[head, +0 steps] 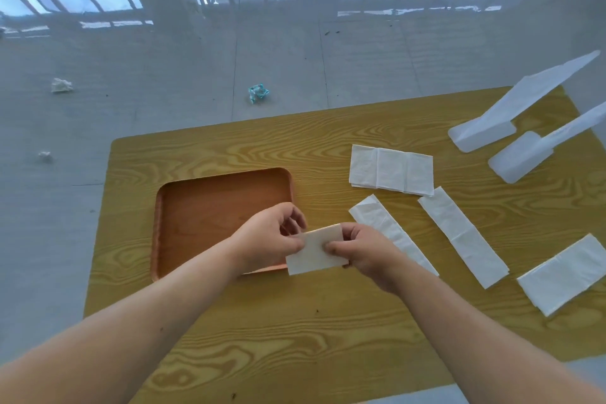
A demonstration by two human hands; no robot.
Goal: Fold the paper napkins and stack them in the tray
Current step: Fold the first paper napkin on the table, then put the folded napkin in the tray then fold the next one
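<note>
A folded white paper napkin (pixel 313 251) is held above the table, just off the right front corner of the orange-brown tray (pixel 196 207). My left hand (pixel 269 236) pinches its left edge and my right hand (pixel 364 248) pinches its right side, thumb on top. The tray holds nothing that I can see. Right of my hands lie two long folded napkin strips (pixel 390 229) (pixel 462 234), a wider flat napkin pile (pixel 392 170) behind them, and another flat napkin pile (pixel 567 272) near the right edge.
The yellow wood-grain table (pixel 295 321) stands on a grey floor. Two white plastic stands (pixel 492 128) (pixel 524 157) lean at the back right. Crumpled paper (pixel 60 85) and a teal wrapper (pixel 258 93) lie on the floor beyond the table.
</note>
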